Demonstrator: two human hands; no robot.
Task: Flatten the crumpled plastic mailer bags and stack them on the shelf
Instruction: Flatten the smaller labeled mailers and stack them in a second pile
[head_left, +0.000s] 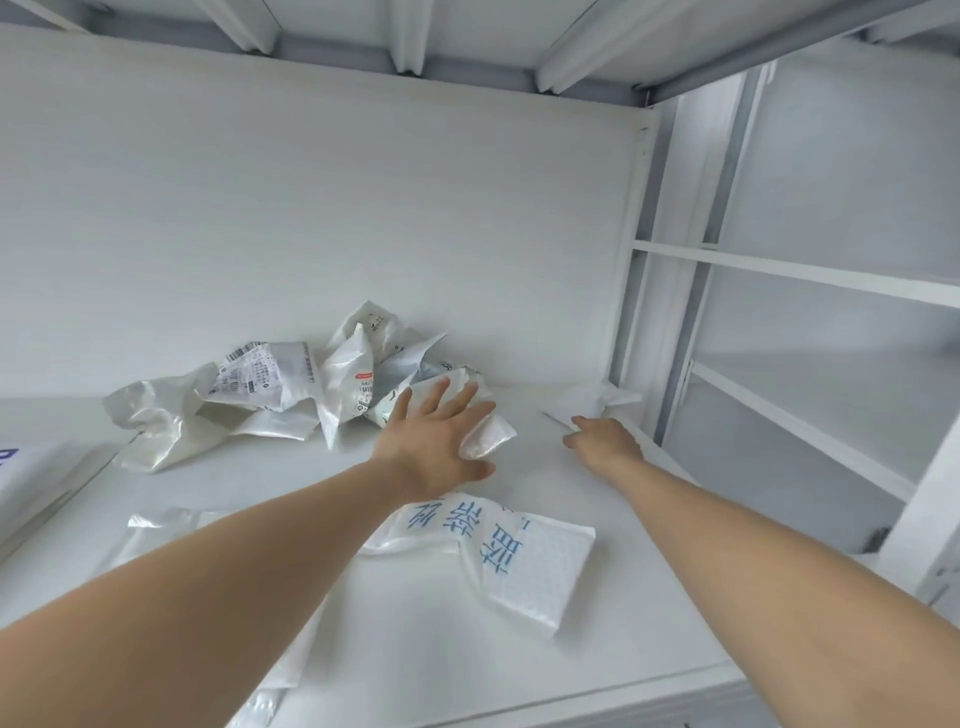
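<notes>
White plastic mailer bags (291, 384) lie crumpled in a heap at the back of the shelf (249, 473).

Head view: I read my left hand (426, 441) as released, fingers spread and straight, pressing a small bubble mailer (491, 434) just right of the heap. My right hand (605, 441) is at a flattened white bag (592, 400) in the rear right corner. Its fingers are hidden, so I cannot tell whether it grips. A mailer with blue characters (524, 551) lies near the front edge, partly under my left forearm.

Hands: two, left hand (434, 441), right hand (605, 439). Blue-printed mailer (519, 561): one. Crumpled pile (291, 389): bag count unclear.
</notes>
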